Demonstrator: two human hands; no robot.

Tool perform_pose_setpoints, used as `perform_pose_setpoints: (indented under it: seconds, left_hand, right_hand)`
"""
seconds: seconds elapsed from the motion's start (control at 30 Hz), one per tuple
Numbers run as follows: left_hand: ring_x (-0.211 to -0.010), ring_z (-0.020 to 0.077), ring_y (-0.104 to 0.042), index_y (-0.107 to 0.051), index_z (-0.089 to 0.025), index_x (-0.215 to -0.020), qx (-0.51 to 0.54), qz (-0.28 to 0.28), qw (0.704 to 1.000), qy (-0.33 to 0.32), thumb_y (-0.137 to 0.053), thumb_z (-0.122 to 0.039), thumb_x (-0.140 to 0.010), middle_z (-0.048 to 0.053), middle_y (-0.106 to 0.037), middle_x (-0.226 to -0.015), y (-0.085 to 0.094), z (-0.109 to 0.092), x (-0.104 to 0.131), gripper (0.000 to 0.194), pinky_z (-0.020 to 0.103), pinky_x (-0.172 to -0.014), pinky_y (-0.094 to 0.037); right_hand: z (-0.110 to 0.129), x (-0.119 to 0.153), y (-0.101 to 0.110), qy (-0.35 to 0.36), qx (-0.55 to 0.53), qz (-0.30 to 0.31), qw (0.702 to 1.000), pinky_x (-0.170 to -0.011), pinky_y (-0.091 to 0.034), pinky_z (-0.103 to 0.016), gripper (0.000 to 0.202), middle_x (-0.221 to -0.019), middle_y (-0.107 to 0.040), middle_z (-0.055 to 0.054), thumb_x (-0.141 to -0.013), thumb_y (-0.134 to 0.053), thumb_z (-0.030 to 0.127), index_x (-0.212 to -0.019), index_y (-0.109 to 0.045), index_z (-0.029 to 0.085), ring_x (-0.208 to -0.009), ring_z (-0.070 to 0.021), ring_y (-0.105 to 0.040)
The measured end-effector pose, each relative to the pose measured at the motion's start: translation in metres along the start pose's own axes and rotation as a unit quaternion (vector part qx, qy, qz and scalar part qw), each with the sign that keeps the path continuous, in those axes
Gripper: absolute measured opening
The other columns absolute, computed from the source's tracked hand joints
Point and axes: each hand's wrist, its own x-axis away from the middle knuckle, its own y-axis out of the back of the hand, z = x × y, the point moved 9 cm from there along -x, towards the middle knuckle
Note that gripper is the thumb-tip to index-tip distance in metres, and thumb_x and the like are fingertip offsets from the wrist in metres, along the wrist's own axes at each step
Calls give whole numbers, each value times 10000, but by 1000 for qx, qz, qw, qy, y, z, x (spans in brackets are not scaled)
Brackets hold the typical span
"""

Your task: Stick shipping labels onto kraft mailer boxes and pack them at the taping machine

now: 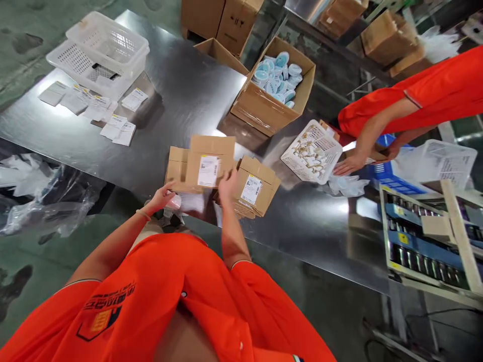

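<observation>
A flattened cardboard carton [222,151] with a white printed label [208,171] lies over a second brown carton [176,166] in front of me. My left hand [162,197] is at the lower left corner of these cartons, fingers apart and stretched toward the edge. Smeared by motion, my right hand [228,188] is at the lower right corner of the labelled carton; whether it grips the cardboard cannot be made out. To its right sits a stack of flattened cartons [266,176], the top one labelled. White sheets [191,202] lie at the table edge between my hands.
On the metal table [158,125] are nested white baskets [94,55], label stacks [118,129], a box of round blue-white items [264,118] and a basket of small pieces [298,168]. At right, a co-worker's hands [354,161] hold cardboard near a bottle crate [426,241].
</observation>
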Motion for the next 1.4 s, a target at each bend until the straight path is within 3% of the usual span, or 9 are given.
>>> perform_pose_setpoints:
  seconds: [0.1,0.2,0.33,0.4,0.5,0.67,0.87,1.23,1.4]
  left_hand:
    - [-709,191,-625,-795,-183,-899,32,60,998,12,-944,-497,-625,24,-699,-734,-17,-5,11,442,283,-672,-480]
    - [-721,180,-641,-791,-160,-1047,74,108,991,8,-996,-414,-573,40,-741,-841,-30,-16,17,575,284,-683,-494]
    - [-686,160,-644,-758,-149,-1160,131,104,986,-11,-989,-321,-566,7,-728,-819,-37,-38,5,660,268,-663,-495]
    - [-711,170,-677,-726,-155,-1190,177,72,982,-3,-991,-297,-560,11,-744,-843,-35,-43,-9,698,283,-700,-535]
    - [-695,156,-681,-644,-175,-1322,227,-31,973,41,-975,-322,-664,-14,-714,-798,-19,-36,-23,751,290,-728,-563]
    - [-660,186,-691,-485,-214,-1595,218,-24,974,61,-927,-518,-800,-14,-719,-788,-23,-21,-12,960,322,-690,-568]
    - [-725,217,-716,-842,-126,-970,99,33,994,12,-1051,-295,-388,43,-783,-801,-33,-20,-4,642,329,-714,-579]
    - [-821,263,-755,-831,-139,-885,36,-74,994,71,-987,-137,-391,57,-800,-821,-25,4,-13,518,366,-781,-592]
    - [-800,294,-771,-807,-121,-786,106,14,982,157,-1055,-197,-359,96,-805,-789,-39,46,3,499,402,-781,-622]
  right_hand:
    - [-55,-30,100,-27,35,-86,995,-1048,-566,-507,518,-1216,-763,-217,-1042,-419,360,-1410,-685,110,-1188,-345,-712]
    - [-80,-22,146,-79,118,-132,981,-1033,-548,-583,522,-1298,-733,-242,-986,-564,397,-1440,-683,170,-1214,-382,-691]
    - [-21,47,35,43,-71,124,989,-945,-571,-438,385,-1188,-767,-128,-797,-813,384,-1143,-767,222,-1113,-301,-701]
    - [20,109,-49,75,-205,358,908,-858,-565,-359,324,-980,-772,-49,-717,-882,382,-966,-763,213,-952,-247,-696]
    - [38,148,-103,10,-287,393,874,-696,-485,-285,284,-637,-573,53,-736,-854,391,-750,-626,221,-676,-158,-545]
    - [32,117,-94,-31,-323,261,909,-639,-415,-244,307,-581,-450,125,-759,-836,379,-888,-582,265,-584,-125,-435]
    - [44,104,-97,-13,-289,287,913,-653,-453,-270,251,-613,-579,65,-740,-848,411,-759,-669,236,-612,-142,-526]
    - [35,133,-90,71,-169,244,952,-920,-534,-358,192,-791,-700,-7,-900,-704,252,-720,-638,262,-869,-229,-666]
    - [53,89,-92,158,-90,205,962,-1096,-494,-392,163,-1273,-696,-124,-989,-611,189,-833,-612,236,-1258,-267,-623]
